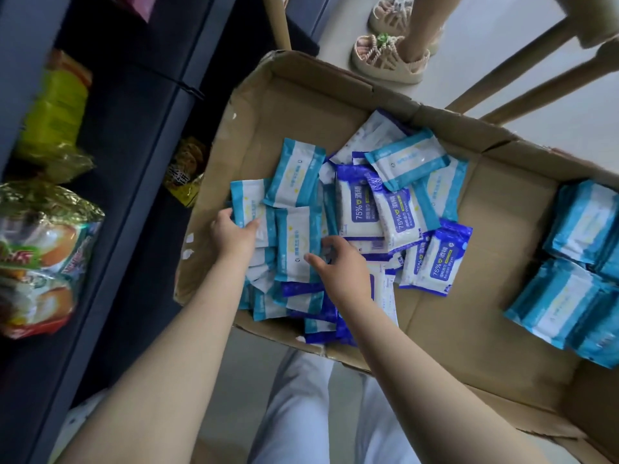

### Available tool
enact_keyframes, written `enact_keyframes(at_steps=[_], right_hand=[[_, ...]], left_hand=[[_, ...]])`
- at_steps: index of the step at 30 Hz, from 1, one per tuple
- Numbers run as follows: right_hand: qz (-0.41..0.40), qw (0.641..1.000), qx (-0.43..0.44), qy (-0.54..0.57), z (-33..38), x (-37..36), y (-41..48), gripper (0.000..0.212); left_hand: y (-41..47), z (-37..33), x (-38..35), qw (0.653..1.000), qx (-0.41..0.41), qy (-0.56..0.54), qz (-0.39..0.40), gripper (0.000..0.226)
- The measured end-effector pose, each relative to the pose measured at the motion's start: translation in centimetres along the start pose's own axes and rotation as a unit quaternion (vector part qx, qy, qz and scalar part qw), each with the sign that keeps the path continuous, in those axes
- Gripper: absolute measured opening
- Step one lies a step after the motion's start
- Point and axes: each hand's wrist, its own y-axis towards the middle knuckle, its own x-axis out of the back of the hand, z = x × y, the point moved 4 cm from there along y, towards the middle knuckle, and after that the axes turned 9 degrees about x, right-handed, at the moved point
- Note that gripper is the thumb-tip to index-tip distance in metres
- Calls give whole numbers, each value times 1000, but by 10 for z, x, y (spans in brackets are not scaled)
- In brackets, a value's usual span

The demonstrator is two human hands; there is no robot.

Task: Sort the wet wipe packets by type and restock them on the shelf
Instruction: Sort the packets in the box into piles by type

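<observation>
A cardboard box (495, 209) holds a loose heap of wet wipe packets. Light blue packets (294, 177) and dark blue alcohol-wipe packets (360, 202) lie mixed in its left half. At the right side light blue packets stand in neat stacks (576, 259). My left hand (231, 234) grips the lower edge of a light blue packet (248, 204) at the heap's left. My right hand (338, 269) reaches into the heap with fingers curled at the edge of another light blue packet (296, 242); whether it holds it is unclear.
A dark shelf unit (140, 169) stands to the left, with snack bags (43, 256) and green packs (53, 112) on it. Another person's sandalled feet (388, 58) and wooden chair legs (522, 78) are beyond the box. My legs are below, near the box's front edge.
</observation>
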Motion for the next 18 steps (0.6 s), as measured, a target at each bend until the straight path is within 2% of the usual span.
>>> enact_keyframes(at_steps=[5, 7, 9, 14, 16, 18], right_hand=[[-24, 995, -48, 80, -3, -4, 5, 16], [-45, 988, -54, 137, -3, -1, -1, 8], [-71, 978, -63, 187, -4, 6, -12, 11], [-119, 928, -60, 347, -26, 42, -40, 5], [-133, 909, -68, 388, -42, 62, -50, 4], [-159, 891, -76, 418, -60, 86, -60, 12]], left_hand=[[-11, 3, 3, 997, 39, -66, 29, 29], [-23, 7, 8, 994, 40, -96, 20, 28], [-37, 12, 13, 993, 35, -111, 10, 29], [-95, 19, 9, 980, 0, -195, 28, 24], [-122, 16, -1, 971, -20, -231, 55, 22], [-150, 12, -18, 965, -31, -243, 94, 16]])
